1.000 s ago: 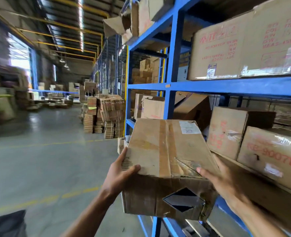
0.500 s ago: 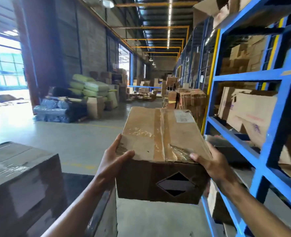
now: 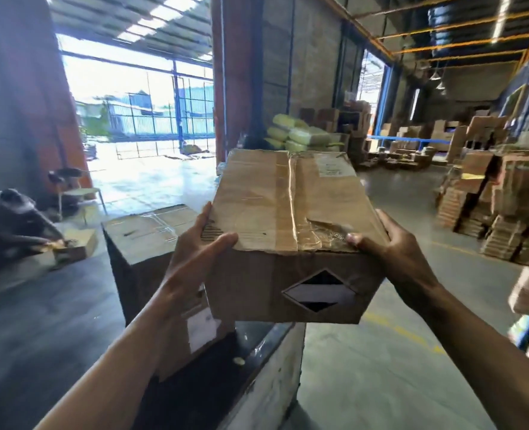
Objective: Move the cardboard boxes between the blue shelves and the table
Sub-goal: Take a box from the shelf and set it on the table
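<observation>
Fingers point(image 3: 205, 214) of left hand point(image 3: 195, 262) and right hand point(image 3: 393, 252) grasp cardboard box point(image 3: 288, 206), centre frame; desk point(image 3: 272, 367) edge below. Probable fault: overhanging set-down; box tips off.

Dark-topped table point(image 3: 272, 386), taped cardboard box point(image 3: 151, 229) standing on it, small pale object point(image 3: 238, 361) nearby.

A second box point(image 3: 145, 231) stands on the surface point(image 3: 219, 367), low and just left of the carried box point(image 3: 288, 212), close against the left hand point(image 3: 191, 256). A dark bare strip of surface lies under the carried box, out to the edge. Rightward, open floor point(image 3: 381, 367) reaches the carton stacks point(image 3: 505, 212).
</observation>
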`<action>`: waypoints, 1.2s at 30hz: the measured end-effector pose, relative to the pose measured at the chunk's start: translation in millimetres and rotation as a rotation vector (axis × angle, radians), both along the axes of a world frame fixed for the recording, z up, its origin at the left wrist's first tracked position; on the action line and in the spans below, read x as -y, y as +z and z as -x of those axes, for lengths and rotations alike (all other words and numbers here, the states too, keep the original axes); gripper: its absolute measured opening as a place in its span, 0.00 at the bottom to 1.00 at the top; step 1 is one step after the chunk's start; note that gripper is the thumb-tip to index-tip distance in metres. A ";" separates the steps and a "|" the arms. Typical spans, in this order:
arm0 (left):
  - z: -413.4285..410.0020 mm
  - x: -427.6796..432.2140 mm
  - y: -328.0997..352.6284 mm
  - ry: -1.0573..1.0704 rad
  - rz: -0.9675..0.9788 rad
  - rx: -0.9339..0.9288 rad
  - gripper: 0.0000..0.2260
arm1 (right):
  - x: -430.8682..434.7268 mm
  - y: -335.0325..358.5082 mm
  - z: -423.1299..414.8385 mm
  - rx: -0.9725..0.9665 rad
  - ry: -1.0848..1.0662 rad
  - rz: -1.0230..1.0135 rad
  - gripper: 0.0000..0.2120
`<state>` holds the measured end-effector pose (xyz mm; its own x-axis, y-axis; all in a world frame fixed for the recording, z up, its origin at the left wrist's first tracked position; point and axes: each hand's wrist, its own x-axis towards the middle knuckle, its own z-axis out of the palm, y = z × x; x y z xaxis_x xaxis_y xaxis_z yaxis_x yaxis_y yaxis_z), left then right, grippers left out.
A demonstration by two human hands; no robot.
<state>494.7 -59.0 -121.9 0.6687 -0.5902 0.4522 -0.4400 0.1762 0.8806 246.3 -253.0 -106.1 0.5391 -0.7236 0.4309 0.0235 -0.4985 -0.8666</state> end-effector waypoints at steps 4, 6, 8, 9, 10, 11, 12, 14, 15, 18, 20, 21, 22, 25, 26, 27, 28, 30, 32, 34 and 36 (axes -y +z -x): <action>4.8 -61.6 -0.3 0.139 0.014 0.021 0.27 | -25.1 2.0 -30.8 -0.010 0.124 0.012 0.25; 7.1 -98.9 -3.3 0.200 0.030 0.020 0.27 | -46.1 0.1 -49.3 0.005 0.186 0.012 0.25; 6.6 -133.6 -0.8 0.242 0.033 0.017 0.30 | -65.3 -4.7 -67.5 0.002 0.228 0.025 0.27; 3.5 -150.5 0.1 0.264 0.037 0.011 0.32 | -76.6 -5.5 -76.6 -0.005 0.259 0.028 0.28; -0.1 -168.1 -0.3 0.283 0.044 0.010 0.33 | -87.9 -6.4 -86.7 -0.013 0.292 0.027 0.29; -5.3 -185.8 -1.8 0.309 0.050 0.008 0.34 | -99.9 -6.2 -97.5 -0.013 0.325 0.021 0.29; -10.9 -202.7 -3.3 0.338 0.060 0.000 0.37 | -111.5 -6.1 -109.3 -0.013 0.353 0.016 0.29; -22.4 -237.1 -7.9 0.404 0.073 -0.010 0.40 | -138.8 -5.0 -134.7 -0.014 0.417 0.013 0.28; -28.3 -253.9 -10.8 0.438 0.078 -0.013 0.40 | -153.8 -4.3 -147.9 -0.014 0.449 0.019 0.28; -50.3 -305.4 -24.3 0.535 0.108 -0.077 0.42 | -197.2 -8.1 -192.4 -0.048 0.539 0.025 0.33; -64.6 -339.1 -32.5 0.574 0.128 -0.119 0.44 | -226.8 -15.0 -223.7 -0.082 0.604 0.001 0.35; -71.7 -355.1 -37.4 0.588 0.144 -0.149 0.45 | -241.4 -19.0 -238.3 -0.092 0.640 -0.013 0.35; -79.7 -370.9 -42.9 0.605 0.164 -0.180 0.45 | -254.3 -24.6 -254.1 -0.101 0.670 -0.023 0.35; -106.2 -411.8 -63.6 0.659 0.175 -0.201 0.44 | -290.0 -42.9 -297.4 -0.130 0.745 -0.039 0.33; -115.2 -422.4 -72.2 0.677 0.167 -0.198 0.44 | -299.0 -51.7 -311.8 -0.143 0.764 -0.046 0.34; -123.7 -430.7 -81.6 0.695 0.157 -0.198 0.44 | -306.9 -60.4 -324.7 -0.162 0.774 -0.051 0.35; -131.3 -436.9 -92.3 0.710 0.152 -0.202 0.43 | -312.7 -70.3 -337.5 -0.184 0.774 -0.050 0.36; -144.1 -445.2 -116.3 0.722 0.143 -0.212 0.43 | -321.8 -91.0 -358.8 -0.229 0.771 -0.047 0.36; -156.6 -450.9 -142.2 0.717 0.125 -0.244 0.46 | -326.8 -114.5 -377.1 -0.286 0.773 -0.065 0.37; -167.8 -455.4 -169.2 0.721 0.088 -0.296 0.47 | -328.1 -139.5 -391.4 -0.344 0.772 -0.080 0.41; -174.7 -457.3 -194.0 0.730 0.034 -0.348 0.47 | -329.2 -164.9 -401.9 -0.399 0.771 -0.095 0.43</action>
